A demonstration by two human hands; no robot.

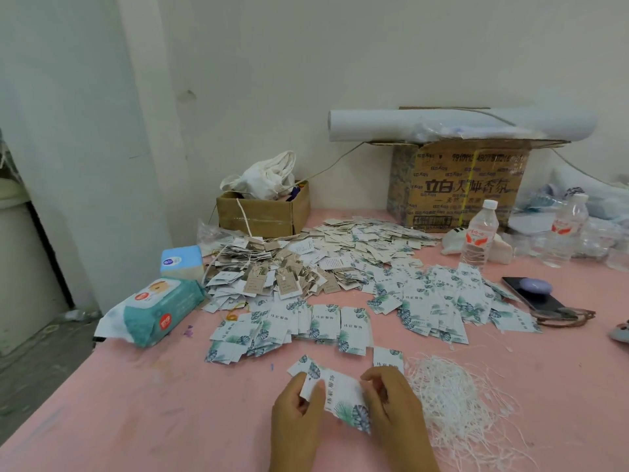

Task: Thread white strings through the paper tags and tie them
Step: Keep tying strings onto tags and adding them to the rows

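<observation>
Head view shows your left hand [296, 415] and right hand [391, 405] low in the middle of the pink surface [136, 413], both on one paper tag [342, 391]. Your left fingers [301, 381] and thumb curl round the tag's left end and pinch it. Your right fingers [372, 378] curl over its right edge and grip it too. The tag is white with a leaf print at its lower corner and sits tilted between your hands. Whether a string runs through it cannot be told.

Just to the right of your right hand lies the loose heap of white strings [456, 400]. Beyond your hands, leaf-print tags [326, 321] lie in overlapping rows, with a wider spread further right. Behind them is a heap of beige tags [272, 275] with strings on them.

At the left edge you have a pack of wet wipes [160, 310], with a blue tissue box [182, 262] just behind it. A small cardboard box [265, 214] holds a white cloth bag. At the back right, a large carton [459, 185] carries a white paper roll [442, 126]. A water bottle [478, 233] stands in front of it, and a phone [534, 296] lies near the right edge.
</observation>
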